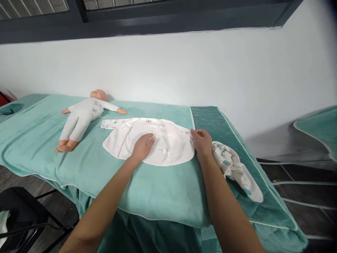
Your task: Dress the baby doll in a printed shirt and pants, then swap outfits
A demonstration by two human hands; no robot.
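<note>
A white baby top lies spread out on the light green blanket, with small coloured prints on its sleeves and a dark label at the neck. My left hand rests on the middle of the top, fingers stretched out and holding nothing. At the top's right end, my right hand is closed, pinching the edge of the sleeve; its fingers partly hide that end. Just right of my right wrist lies a crumpled white printed baby garment.
A baby doll in white clothing lies on its back at the left of the light green blanket. A darker quilted cover extends to the right. Behind the bed stands a white wall. A black chair is at lower left.
</note>
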